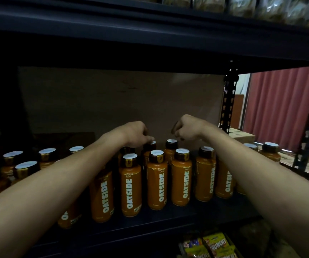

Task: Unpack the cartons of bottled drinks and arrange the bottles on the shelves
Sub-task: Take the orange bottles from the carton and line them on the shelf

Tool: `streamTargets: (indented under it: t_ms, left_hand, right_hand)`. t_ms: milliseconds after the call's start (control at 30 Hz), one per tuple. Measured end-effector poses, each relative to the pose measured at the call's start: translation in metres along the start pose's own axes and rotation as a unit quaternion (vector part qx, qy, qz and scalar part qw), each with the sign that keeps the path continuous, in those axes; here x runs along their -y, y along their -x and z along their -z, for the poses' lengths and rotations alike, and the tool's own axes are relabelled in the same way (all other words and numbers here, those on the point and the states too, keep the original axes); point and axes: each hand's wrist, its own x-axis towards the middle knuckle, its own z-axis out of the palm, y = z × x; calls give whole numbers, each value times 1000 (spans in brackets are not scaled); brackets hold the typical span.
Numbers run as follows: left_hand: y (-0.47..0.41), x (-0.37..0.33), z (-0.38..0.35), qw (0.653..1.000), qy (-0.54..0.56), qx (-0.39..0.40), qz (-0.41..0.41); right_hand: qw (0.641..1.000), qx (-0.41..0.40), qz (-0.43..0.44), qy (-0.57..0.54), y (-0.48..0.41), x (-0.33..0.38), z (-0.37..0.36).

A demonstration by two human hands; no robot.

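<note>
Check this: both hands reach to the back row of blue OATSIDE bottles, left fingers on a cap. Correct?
No: the head view shows the OATSIDE bottles are orange, not blue. Otherwise right: left hand and right hand reach to the back row, left fingers on a cap.

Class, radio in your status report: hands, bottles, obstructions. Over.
Left hand grips rear bottle cap. Right hand curled, empty, above neighbouring bottle. Front row crowds both.

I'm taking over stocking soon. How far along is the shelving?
Done: many orange bottles stand upright in rows on the shelf. In hand: the left hand holds a back-row bottle by its cap; the right hand hovers curled over its neighbour. Left: unclear; a cardboard box sits beyond the shelf, contents unseen.
</note>
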Motion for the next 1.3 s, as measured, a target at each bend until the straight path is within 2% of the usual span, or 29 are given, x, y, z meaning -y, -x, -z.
streamTargets:
  t_ms: [67,167,300,400,600,1100,1300]
  left_hand:
    - [0,-1,-4,999,-32,3,2]
    - [1,-2,-6,998,-65,4,-25]
    - [6,1,3,996,-37,53,-67]
    - [8,4,9,993,-30,78,-81]
    - [5,11,9,996,12,64,-66]
    - [4,12,0,996,-28,26,-79]
    - [3,14,-1,996,-34,17,-84]
  right_hand:
    - [1000,-13,-3,-3,-2,-1,0]
    - [1000,7,8,5,-1,2,-2]
    - [998,59,23,14,3,3,-7]
    - [997,63,34,11,6,2,-6]
    - [998,52,38,15,6,-2,-8]
    - [998,-41,17,-34,2,-16,-6]
    - [999,22,28,-18,3,-15,-9]
